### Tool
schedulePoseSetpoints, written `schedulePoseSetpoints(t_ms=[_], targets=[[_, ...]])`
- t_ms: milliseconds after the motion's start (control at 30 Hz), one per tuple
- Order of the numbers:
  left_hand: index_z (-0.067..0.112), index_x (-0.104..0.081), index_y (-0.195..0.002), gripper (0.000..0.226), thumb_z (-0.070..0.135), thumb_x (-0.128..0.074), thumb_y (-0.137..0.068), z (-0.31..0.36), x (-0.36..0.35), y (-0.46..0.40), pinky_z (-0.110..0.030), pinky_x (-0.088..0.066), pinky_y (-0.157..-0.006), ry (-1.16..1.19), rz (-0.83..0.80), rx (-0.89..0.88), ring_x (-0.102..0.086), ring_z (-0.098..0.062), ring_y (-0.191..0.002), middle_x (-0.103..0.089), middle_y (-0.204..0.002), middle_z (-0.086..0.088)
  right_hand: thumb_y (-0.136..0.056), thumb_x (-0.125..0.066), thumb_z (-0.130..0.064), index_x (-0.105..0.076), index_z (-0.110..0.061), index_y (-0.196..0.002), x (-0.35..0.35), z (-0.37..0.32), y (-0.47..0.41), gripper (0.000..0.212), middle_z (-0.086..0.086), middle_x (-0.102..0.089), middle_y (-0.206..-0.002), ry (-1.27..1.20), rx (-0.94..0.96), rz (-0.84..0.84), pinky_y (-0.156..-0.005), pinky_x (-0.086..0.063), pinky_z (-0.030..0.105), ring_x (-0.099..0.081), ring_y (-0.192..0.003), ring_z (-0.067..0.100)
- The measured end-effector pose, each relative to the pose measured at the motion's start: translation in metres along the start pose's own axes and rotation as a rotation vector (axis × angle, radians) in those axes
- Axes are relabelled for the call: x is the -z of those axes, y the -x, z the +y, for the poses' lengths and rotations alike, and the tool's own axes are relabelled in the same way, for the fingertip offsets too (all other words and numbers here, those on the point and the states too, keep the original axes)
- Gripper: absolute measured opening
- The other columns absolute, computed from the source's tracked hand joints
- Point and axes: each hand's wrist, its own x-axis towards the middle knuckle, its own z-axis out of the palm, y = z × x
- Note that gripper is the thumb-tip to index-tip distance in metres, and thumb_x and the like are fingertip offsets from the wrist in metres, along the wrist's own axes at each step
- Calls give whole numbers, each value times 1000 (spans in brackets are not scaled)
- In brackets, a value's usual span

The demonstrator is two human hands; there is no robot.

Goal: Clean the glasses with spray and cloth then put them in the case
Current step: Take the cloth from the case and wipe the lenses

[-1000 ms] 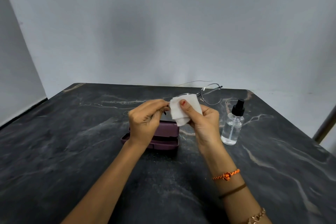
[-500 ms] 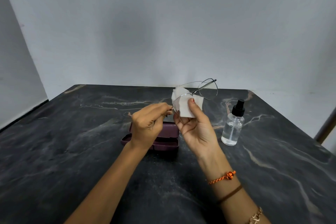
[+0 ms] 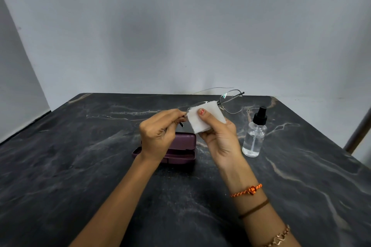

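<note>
Thin metal-framed glasses (image 3: 230,100) are held in the air above the table. My left hand (image 3: 158,134) pinches the frame at its left corner. My right hand (image 3: 218,136) presses a folded white cloth (image 3: 206,118) over the left lens, thumb on top; that lens is hidden by the cloth. The right lens and one temple stick out past the cloth toward the wall. A purple glasses case (image 3: 180,146) lies open on the table under my hands, partly hidden by my left wrist. A clear spray bottle (image 3: 254,136) with a black pump top stands upright to the right.
Everything rests on a dark marbled table (image 3: 80,166) set against a pale wall. A metal bar (image 3: 359,132) leans past the table's right edge. My right wrist wears several bracelets.
The cloth has gone from behind the lens to folded over it under my thumb. The glasses dropped slightly and tilted flatter. My left hand kept its pinch on the frame.
</note>
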Motion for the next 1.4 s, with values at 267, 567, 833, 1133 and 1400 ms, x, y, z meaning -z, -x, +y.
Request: schedulePoseSetpoints(t_ms=[267, 567, 833, 1133, 1400], targets=[[-10, -70, -74, 9, -4, -64, -72, 1, 2, 0, -13, -50, -71, -9, -51, -18, -61, -14, -73, -70, -69, -17, -82, -53, 0, -61, -5, -85, -8, 10, -1, 10, 6, -72, -68, -394, -90, 4, -57, -58, 24, -69, -63, 14], [-11, -69, -76, 11, -11, -71, -66, -2, 5, -1, -12, -51, -72, -25, -13, 10, -64, -14, -72, -70, -71, -20, -62, -65, -27, -66, -8, -81, 0, 7, -3, 27, -1, -73, -66, 83, 28, 3, -55, -54, 18, -68, -63, 8], [-10, -70, -73, 9, -15, -69, -65, 3, 5, -2, -16, -53, -66, -1, -106, -63, -62, -13, -70, -70, -68, -16, -83, -58, -15, -62, -9, -77, -3, 8, -4, 9, 2, -71, -58, -208, -142, 101, -44, -51, 18, -67, -51, 10], [-10, -71, -73, 15, -18, -59, -67, 1, 7, -1, -29, -53, -57, -85, -119, -76, -68, -23, -62, -71, -69, -17, -55, -68, -7, -66, -5, -77, -2, 12, -3, 23, 1, -72, -62, 23, -11, -22, -54, -54, 18, -68, -60, 9], [-10, -70, -72, 16, -9, -54, -73, 4, 8, -4, -23, -52, -60, -60, -85, -47, -66, -20, -65, -70, -69, -16, -61, -70, 0, -68, -8, -71, 5, -6, -4, 12, -3, -71, -59, 208, 4, -63, -51, -53, 17, -67, -59, 7]])
